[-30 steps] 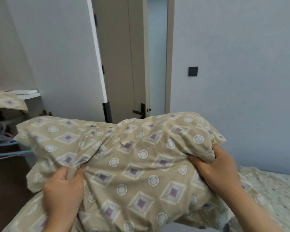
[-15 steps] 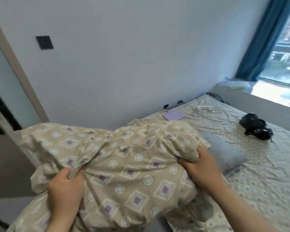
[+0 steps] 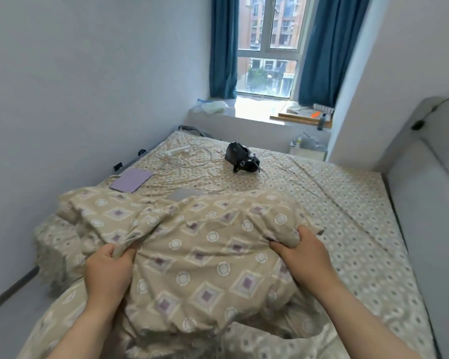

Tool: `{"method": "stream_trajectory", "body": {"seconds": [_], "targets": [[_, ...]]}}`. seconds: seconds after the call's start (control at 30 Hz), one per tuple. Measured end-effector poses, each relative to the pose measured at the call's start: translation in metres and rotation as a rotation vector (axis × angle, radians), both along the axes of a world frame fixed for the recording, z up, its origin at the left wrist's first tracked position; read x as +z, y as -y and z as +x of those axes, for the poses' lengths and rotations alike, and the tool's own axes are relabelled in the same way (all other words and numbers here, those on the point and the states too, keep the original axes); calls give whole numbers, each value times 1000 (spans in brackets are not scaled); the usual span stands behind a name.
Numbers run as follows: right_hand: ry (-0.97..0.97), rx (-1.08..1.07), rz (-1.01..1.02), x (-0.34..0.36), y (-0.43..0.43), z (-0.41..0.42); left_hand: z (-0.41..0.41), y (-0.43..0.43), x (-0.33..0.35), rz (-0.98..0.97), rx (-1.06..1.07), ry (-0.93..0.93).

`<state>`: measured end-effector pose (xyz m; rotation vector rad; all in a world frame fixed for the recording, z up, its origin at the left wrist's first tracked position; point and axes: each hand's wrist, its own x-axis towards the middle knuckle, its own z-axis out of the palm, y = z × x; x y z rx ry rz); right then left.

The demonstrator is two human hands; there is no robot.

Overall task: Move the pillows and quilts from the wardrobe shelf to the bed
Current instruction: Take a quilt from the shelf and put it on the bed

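Observation:
A beige quilt (image 3: 205, 255) printed with purple diamonds and white rings is bunched in front of me, over the near left corner of the bed (image 3: 347, 216). My left hand (image 3: 109, 270) grips a fold at its near left. My right hand (image 3: 303, 255) clutches its right edge. A grey pillow (image 3: 182, 194) pokes out on the bed just beyond the quilt, mostly hidden by it. The wardrobe is out of view.
On the bed lie a purple notebook (image 3: 131, 180), a white power strip with cables (image 3: 178, 151) and a black bag (image 3: 241, 158). A wall runs along the left, a grey padded headboard (image 3: 430, 203) on the right, and a window sill with clutter (image 3: 303, 116) behind.
I have turned right from the doorway to face the bed, carrying the quilt along. The quilt now hangs lower, over the bed's near corner; both hands keep the same grip.

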<state>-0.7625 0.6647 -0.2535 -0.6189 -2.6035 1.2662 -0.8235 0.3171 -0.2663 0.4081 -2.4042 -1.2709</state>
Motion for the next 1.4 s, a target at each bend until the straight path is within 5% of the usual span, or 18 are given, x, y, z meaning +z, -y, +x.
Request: {"method": "stream_trajectory", "body": {"seconds": [0.3, 0.67, 0.9, 1.2, 1.4], "targets": [[98, -223, 26, -28, -130, 0, -91, -149, -38, 48, -318, 110], [329, -432, -7, -116, -208, 1, -167, -275, -125, 135, -641, 486], [482, -419, -54, -221, -270, -18, -190, -345, -229, 57, -714, 612], [504, -365, -3, -364, -337, -71, -244, -411, -364, -116, -741, 460], [673, -209, 6, -429, -332, -56, -250, -401, -423, -298, -818, 602]]}}
